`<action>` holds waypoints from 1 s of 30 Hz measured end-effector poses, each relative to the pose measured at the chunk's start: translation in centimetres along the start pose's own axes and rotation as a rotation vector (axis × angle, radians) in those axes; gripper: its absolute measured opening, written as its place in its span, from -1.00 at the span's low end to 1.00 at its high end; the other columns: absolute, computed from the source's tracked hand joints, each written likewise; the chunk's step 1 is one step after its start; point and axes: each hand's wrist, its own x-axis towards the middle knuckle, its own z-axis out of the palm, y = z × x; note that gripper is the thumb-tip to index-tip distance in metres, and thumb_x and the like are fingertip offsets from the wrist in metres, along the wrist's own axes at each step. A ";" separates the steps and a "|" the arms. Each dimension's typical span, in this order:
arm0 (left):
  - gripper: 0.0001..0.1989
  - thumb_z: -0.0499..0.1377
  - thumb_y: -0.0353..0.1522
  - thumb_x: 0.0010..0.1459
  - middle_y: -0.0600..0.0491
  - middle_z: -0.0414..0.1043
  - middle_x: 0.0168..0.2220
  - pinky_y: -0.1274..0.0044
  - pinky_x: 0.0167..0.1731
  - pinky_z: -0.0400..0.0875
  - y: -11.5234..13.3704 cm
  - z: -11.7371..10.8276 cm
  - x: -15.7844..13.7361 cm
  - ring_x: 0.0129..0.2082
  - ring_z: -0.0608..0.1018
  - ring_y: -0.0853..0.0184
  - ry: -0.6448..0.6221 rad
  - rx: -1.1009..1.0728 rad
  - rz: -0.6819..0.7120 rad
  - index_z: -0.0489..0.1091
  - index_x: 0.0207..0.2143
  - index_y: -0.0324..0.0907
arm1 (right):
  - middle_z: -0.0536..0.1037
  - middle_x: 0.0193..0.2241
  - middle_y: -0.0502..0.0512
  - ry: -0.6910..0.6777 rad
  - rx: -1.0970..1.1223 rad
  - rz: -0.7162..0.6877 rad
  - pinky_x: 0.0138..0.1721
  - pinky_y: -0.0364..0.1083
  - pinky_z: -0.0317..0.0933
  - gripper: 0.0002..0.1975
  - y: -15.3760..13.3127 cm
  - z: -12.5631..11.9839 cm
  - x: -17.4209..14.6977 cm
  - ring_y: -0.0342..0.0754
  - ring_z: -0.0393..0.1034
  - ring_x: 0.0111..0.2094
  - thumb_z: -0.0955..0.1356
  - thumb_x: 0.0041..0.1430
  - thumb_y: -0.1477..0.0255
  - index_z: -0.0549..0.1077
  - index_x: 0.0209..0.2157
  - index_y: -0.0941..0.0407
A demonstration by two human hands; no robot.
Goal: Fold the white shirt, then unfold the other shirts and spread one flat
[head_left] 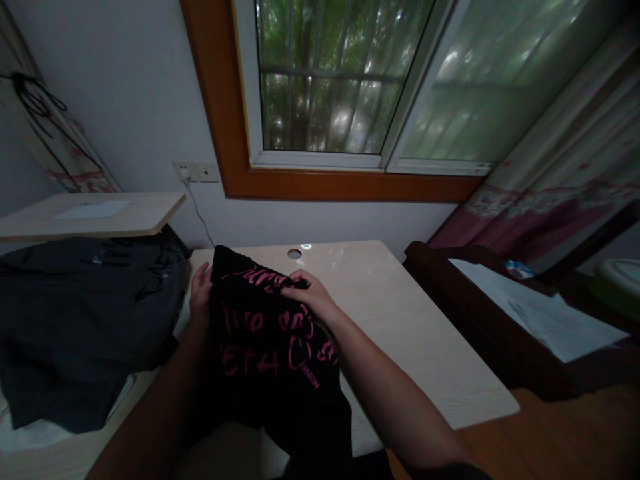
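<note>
A black garment with pink lettering (260,333) hangs between my two hands above the desk, its lower part dropping toward my lap. Whether it is a shirt or something else I cannot tell. My left hand (201,297) grips its left edge near the top, with the fingertips pointing upward and the thumb hidden by the cloth. At the upper right edge, my right hand (311,293) pinches the fabric between thumb and fingers. To the left of my left hand lies a dark grey garment (90,320) with black print, draped over pale cloth.
The light wooden desk (415,347) has a cable hole near the wall. A raised shelf board (165,207) with a paper on it overhangs the grey garment. Right of the desk, white sheets (540,313) lie on dark furniture. A cord (200,217) runs down from the socket.
</note>
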 end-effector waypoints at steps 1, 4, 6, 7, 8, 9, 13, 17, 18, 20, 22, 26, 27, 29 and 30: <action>-0.39 0.19 -0.40 0.04 -0.07 0.40 0.20 0.36 0.08 0.45 -0.4 -0.2 0.5 0.11 0.52 0.20 0.031 -0.036 0.025 0.17 0.17 -0.07 | 0.44 -0.46 -0.12 0.100 -0.024 -0.065 -0.31 -0.12 0.23 -0.62 -0.7 -0.9 0.1 -0.12 0.33 -0.42 0.56 -0.13 0.23 0.42 -0.33 0.06; -0.39 0.14 -0.50 -0.09 -0.11 0.37 0.23 0.32 0.21 0.31 -1.3 -0.4 1.4 0.20 0.44 0.22 0.090 -0.040 0.126 0.23 0.09 -0.12 | 0.41 -0.46 -0.09 0.348 -0.196 -0.293 -0.25 -0.11 0.20 -0.67 -2.4 -3.9 0.4 -0.09 0.30 -0.37 0.53 -0.07 0.20 0.40 -0.42 0.07; -0.43 0.10 -0.50 -0.11 -0.15 0.41 0.17 0.30 0.24 0.28 -1.6 0.0 1.4 0.20 0.45 0.21 0.112 0.006 0.189 0.26 0.05 -0.16 | 0.42 -0.42 -0.06 0.469 -0.332 -0.417 -0.18 -0.08 0.19 -0.72 -2.9 -6.0 0.7 -0.07 0.31 -0.32 0.51 -0.02 0.22 0.42 -0.42 0.08; -0.45 0.09 -0.50 -0.10 -0.15 0.43 0.15 0.30 0.23 0.28 -1.6 0.3 1.3 0.19 0.45 0.21 0.116 0.039 0.220 0.28 0.03 -0.18 | 0.43 -0.40 -0.04 0.501 -0.397 -0.469 -0.14 -0.07 0.19 -0.74 -3.1 -7.0 0.8 -0.06 0.32 -0.28 0.50 0.00 0.23 0.44 -0.42 0.08; -0.47 0.08 -0.49 -0.09 -0.14 0.44 0.13 0.31 0.22 0.29 -1.5 0.5 1.0 0.17 0.46 0.22 0.120 0.082 0.248 0.30 0.02 -0.18 | 0.44 -0.38 -0.03 0.520 -0.447 -0.507 -0.13 -0.06 0.19 -0.76 -3.2 -7.9 0.9 -0.05 0.33 -0.26 0.50 0.02 0.24 0.45 -0.42 0.08; -0.49 0.06 -0.49 -0.06 -0.13 0.45 0.11 0.32 0.21 0.31 -1.3 0.7 0.8 0.15 0.48 0.22 0.127 0.140 0.277 0.32 0.02 -0.19 | 0.44 -0.38 -0.02 0.537 -0.478 -0.534 -0.12 -0.06 0.19 -0.77 -3.4 -8.7 1.0 -0.04 0.33 -0.25 0.49 0.03 0.24 0.46 -0.42 0.08; -0.57 0.03 -0.46 0.03 -0.04 0.49 -0.06 0.36 0.09 0.40 -0.1 0.2 0.4 -0.02 0.53 0.24 0.234 0.393 0.346 0.42 -0.02 -0.18 | 0.46 -0.36 -0.01 0.642 -0.478 -0.570 -0.14 -0.06 0.21 -0.75 -3.8 -11.6 0.8 -0.06 0.35 -0.26 0.48 0.05 0.22 0.48 -0.38 0.10; -0.64 -0.01 -0.49 0.01 0.00 0.48 -0.16 0.35 0.10 0.37 1.0 -2.1 1.5 -0.07 0.51 0.26 0.455 0.523 0.395 0.44 -0.15 -0.21 | 0.48 -0.32 0.00 0.830 -0.366 -0.564 -0.12 -0.07 0.22 -0.69 -4.1 -15.1 0.6 -0.07 0.36 -0.24 0.48 0.02 0.18 0.48 -0.32 0.12; -0.65 -0.01 -0.49 0.02 0.00 0.47 -0.16 0.35 0.11 0.36 1.2 -2.7 1.9 -0.06 0.51 0.26 0.480 0.549 0.426 0.43 -0.16 -0.21 | 0.48 -0.33 -0.01 0.883 -0.322 -0.562 -0.12 -0.07 0.22 -0.67 -4.2 -16.0 0.7 -0.07 0.36 -0.25 0.49 0.01 0.17 0.47 -0.31 0.12; -0.66 -0.01 -0.48 0.02 0.00 0.47 -0.15 0.36 0.12 0.34 1.4 -3.7 2.5 -0.04 0.50 0.26 0.492 0.610 0.481 0.43 -0.16 -0.20 | 0.47 -0.32 -0.01 0.982 -0.264 -0.568 -0.12 -0.07 0.23 -0.63 -4.2 -17.7 0.7 -0.08 0.36 -0.26 0.49 -0.01 0.15 0.46 -0.29 0.12; -0.65 0.00 -0.48 0.01 0.00 0.48 -0.14 0.36 0.12 0.34 1.5 -4.3 2.8 -0.03 0.50 0.24 0.442 0.706 0.469 0.43 -0.15 -0.18 | 0.47 -0.31 -0.01 1.048 -0.260 -0.580 -0.12 -0.07 0.23 -0.61 -4.0 -19.0 0.8 -0.08 0.36 -0.26 0.48 -0.01 0.14 0.46 -0.27 0.12; -0.62 0.01 -0.50 -0.02 -0.01 0.51 -0.16 0.37 0.05 0.39 1.8 -4.7 3.2 -0.06 0.53 0.21 0.153 0.963 0.310 0.45 -0.16 -0.16 | 0.49 -0.31 0.03 1.001 -0.345 -0.467 -0.13 -0.06 0.24 -0.58 -3.0 -20.4 1.1 -0.05 0.37 -0.24 0.47 -0.03 0.09 0.49 -0.26 0.13; -0.61 0.00 -0.50 -0.02 -0.02 0.51 -0.15 0.38 0.04 0.39 1.9 -4.7 3.2 -0.06 0.53 0.20 0.067 1.039 0.276 0.45 -0.15 -0.16 | 0.50 -0.32 0.03 0.958 -0.377 -0.415 -0.14 -0.06 0.24 -0.58 -2.6 -20.6 1.2 -0.03 0.37 -0.25 0.46 -0.03 0.08 0.50 -0.27 0.13; -0.57 0.00 -0.51 -0.03 -0.06 0.49 -0.11 0.39 0.03 0.39 2.2 -4.8 3.2 -0.05 0.53 0.17 -0.085 1.202 0.220 0.45 -0.10 -0.17 | 0.51 -0.36 0.05 0.862 -0.452 -0.324 -0.16 -0.04 0.24 -0.59 -1.7 -21.0 1.3 -0.01 0.38 -0.26 0.44 -0.03 0.06 0.51 -0.32 0.13; -0.54 0.00 -0.52 -0.02 -0.08 0.48 -0.10 0.40 0.01 0.39 2.3 -4.8 3.1 -0.04 0.53 0.16 -0.150 1.277 0.188 0.44 -0.07 -0.17 | 0.52 -0.38 0.06 0.820 -0.499 -0.293 -0.16 -0.03 0.24 -0.60 -1.3 -21.1 1.3 0.00 0.38 -0.27 0.42 -0.01 0.06 0.51 -0.34 0.13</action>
